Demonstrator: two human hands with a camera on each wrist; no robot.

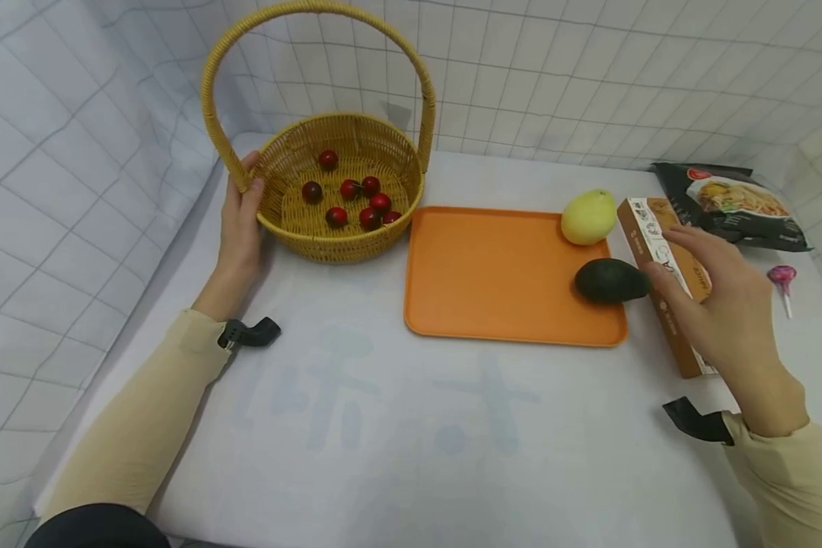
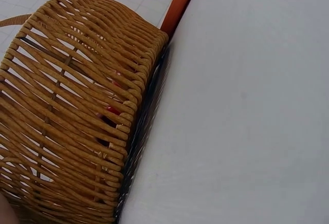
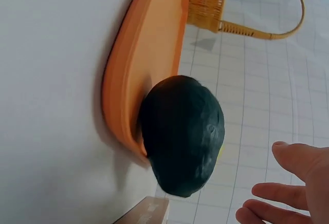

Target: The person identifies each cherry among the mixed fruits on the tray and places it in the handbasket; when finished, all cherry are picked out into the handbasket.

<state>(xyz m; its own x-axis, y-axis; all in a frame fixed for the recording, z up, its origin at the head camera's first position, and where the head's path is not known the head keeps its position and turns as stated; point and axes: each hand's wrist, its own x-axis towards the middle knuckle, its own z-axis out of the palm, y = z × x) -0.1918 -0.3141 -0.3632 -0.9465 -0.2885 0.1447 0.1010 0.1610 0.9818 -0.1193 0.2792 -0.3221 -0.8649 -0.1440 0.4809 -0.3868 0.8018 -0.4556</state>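
A yellow wicker basket (image 1: 342,247) with a tall arched handle stands at the back left, with several dark red cherries (image 1: 380,202) inside. My left hand (image 1: 240,224) grips its left rim, at the foot of the handle. Close up, the basket's woven side (image 2: 72,111) fills much of the left wrist view. A dark green avocado (image 1: 610,281) lies on the right edge of the orange tray (image 1: 493,274). Just right of it, over a long box, hovers my right hand (image 1: 733,304), thumb and fingers spread. The right wrist view shows a gap between these fingers (image 3: 280,196) and the avocado (image 3: 182,136).
A yellow-green pear-like fruit (image 1: 589,217) sits at the tray's back right corner. The brown and white box (image 1: 664,285) lies alongside the tray. Beyond it are a black noodle packet (image 1: 733,202) and a pink lollipop (image 1: 782,275). White gridded cloth walls surround the table (image 1: 383,426).
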